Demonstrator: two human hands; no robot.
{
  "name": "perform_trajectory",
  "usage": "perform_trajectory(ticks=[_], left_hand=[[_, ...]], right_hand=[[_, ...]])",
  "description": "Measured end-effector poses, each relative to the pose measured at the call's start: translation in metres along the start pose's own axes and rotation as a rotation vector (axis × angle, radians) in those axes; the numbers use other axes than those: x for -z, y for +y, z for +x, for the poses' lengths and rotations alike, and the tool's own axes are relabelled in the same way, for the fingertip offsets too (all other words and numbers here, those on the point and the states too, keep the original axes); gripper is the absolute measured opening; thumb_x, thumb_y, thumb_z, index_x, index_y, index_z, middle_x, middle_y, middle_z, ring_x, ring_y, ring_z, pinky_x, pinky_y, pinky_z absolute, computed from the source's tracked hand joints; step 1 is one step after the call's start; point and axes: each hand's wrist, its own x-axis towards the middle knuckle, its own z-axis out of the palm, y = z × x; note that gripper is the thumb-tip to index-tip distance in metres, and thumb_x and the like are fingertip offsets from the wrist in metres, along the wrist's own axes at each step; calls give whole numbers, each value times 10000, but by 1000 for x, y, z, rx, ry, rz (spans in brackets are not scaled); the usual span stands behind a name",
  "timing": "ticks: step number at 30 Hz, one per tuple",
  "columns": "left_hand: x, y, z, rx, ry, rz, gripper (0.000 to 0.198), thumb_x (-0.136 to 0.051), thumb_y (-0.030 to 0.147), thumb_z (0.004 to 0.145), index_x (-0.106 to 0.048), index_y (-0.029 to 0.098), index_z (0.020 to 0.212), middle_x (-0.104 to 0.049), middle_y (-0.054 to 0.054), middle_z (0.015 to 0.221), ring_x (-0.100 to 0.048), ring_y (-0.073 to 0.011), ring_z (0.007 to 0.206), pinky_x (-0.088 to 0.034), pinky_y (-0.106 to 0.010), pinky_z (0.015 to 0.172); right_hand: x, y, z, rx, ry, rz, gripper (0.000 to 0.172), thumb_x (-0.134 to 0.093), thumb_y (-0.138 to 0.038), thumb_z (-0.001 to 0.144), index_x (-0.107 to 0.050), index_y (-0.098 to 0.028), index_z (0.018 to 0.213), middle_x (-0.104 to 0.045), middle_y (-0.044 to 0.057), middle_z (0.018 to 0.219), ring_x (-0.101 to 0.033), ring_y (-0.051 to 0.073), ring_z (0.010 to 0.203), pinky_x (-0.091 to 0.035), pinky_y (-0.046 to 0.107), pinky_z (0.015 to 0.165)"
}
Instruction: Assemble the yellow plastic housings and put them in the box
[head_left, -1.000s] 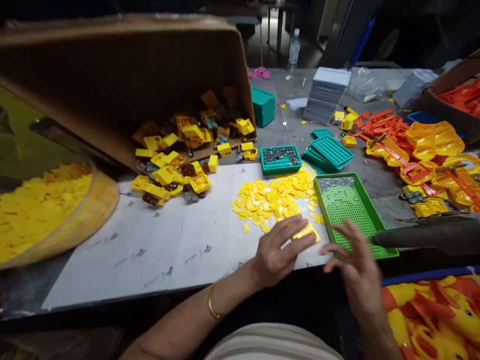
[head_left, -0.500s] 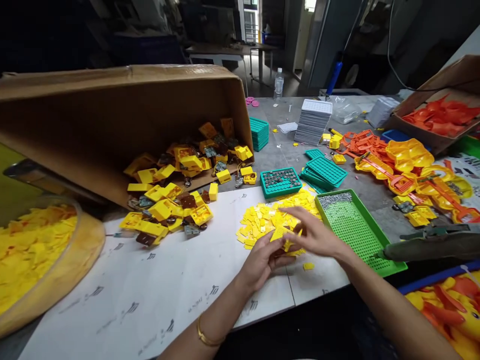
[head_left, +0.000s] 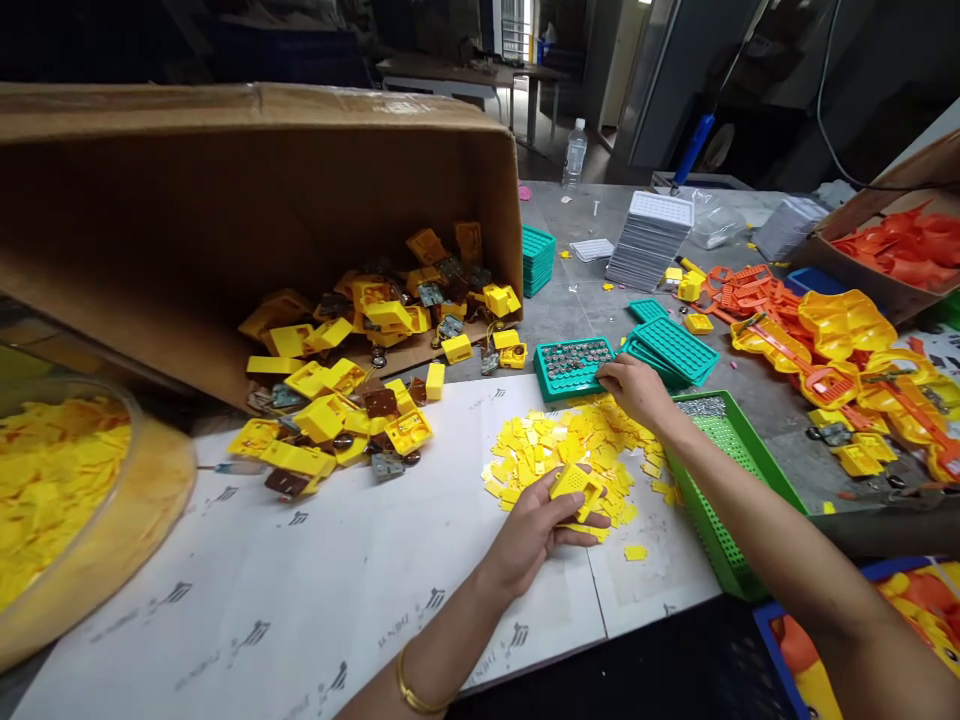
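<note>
Left hand (head_left: pixel 534 527): gripping a yellow case (head_left: pixel 576 482), on the near side of the teal tray (head_left: pixel 576 390).
Right hand (head_left: pixel 636 390): fingers bent at the tray's right edge; whether they pinch anything, I cannot tell.
Metal parts (head_left: pixel 576 354): picking one from the tray seems the step in hand; it calls for a fine pinch.
White board (head_left: pixel 322 580): yellow plates (head_left: pixel 536 445) heaped just before the tray, green basket (head_left: pixel 750 455) at its right.
Room: dim, a bottle (head_left: pixel 575 155) beyond the tray, a cardboard box (head_left: pixel 225 210) to its left.
</note>
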Motion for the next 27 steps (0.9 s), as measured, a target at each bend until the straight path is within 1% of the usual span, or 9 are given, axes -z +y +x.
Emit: perform_trajectory(ticks=[2, 5, 7, 11, 16, 20, 23, 25, 27], left_hand=[[0, 0, 0, -2, 23, 0, 599, -659, 173, 784, -376, 100, 1307, -632, -198, 1182, -719, -222, 825, -586, -252, 598], [0, 0, 1, -15, 30, 26, 524, -661, 181, 785, -445, 99, 1255, -613, -201, 1217, -716, -214, 826, -586, -248, 604], [1, -1, 1, -21, 24, 41, 460, -658, 189, 790, -494, 106, 1212, -607, -192, 1233, -715, -206, 823, -584, -244, 611], [2, -1, 2, -8, 50, 35, 452, -678, 195, 774, -520, 119, 1190, -620, -179, 1222, -714, -202, 807, -582, -246, 607], [3, 1, 3, -3, 68, 17, 498, -685, 197, 766, -494, 118, 1219, -623, -181, 1221, -713, -197, 801, -579, -254, 617], [5, 3, 4, -53, 81, 10, 505, -700, 238, 749, -519, 119, 1205, -670, -164, 1119, -701, -184, 778, -548, -232, 569], [9, 6, 5, -140, 118, -4, 480, -707, 255, 730, -553, 117, 1163, -686, -120, 1012, -648, -130, 691, -474, -190, 482], [11, 8, 6, -195, 148, -20, 406, -714, 247, 715, -587, 120, 1080, -676, -75, 933, -598, -90, 637, -450, -173, 475], [13, 10, 7, -241, 168, -32, 341, -722, 231, 699, -603, 133, 1004, -653, -38, 894, -598, -82, 641, -472, -173, 516]], right_hand=[[4, 0, 3, -10, -14, 16, 209, -504, -166, 862, -711, -188, 881, -636, 88, 964, -596, 190, 820, -386, 256, 653], [9, -3, 11, -28, -21, 79, 171, -544, -186, 853, -704, -192, 912, -672, 68, 974, -618, 172, 815, -422, 251, 695], [9, -6, 18, -66, -25, 141, 177, -550, -207, 863, -699, -177, 954, -705, 51, 891, -640, 157, 780, -454, 241, 710], [2, -10, 35, -169, -69, 238, 242, -566, -214, 857, -682, -117, 1045, -730, 46, 765, -668, 142, 645, -494, 216, 607], [2, -13, 44, -180, -95, 219, 187, -629, -191, 789, -740, -167, 937, -736, 30, 719, -688, 172, 683, -500, 236, 644], [7, -17, 46, -170, -69, 145, 143, -651, -159, 727, -756, -203, 814, -744, 44, 759, -684, 213, 765, -472, 272, 674], [9, -16, 49, -175, -76, 157, 104, -661, -149, 696, -741, -183, 752, -730, 44, 712, -674, 202, 722, -459, 269, 655], [10, -14, 48, -183, -81, 200, 93, -659, -150, 693, -730, -155, 752, -717, 49, 692, -667, 188, 697, -459, 262, 642], [10, -16, 41, -191, -84, 253, 119, -644, -171, 713, -718, -125, 795, -709, 57, 704, -658, 170, 679, -464, 251, 621]])
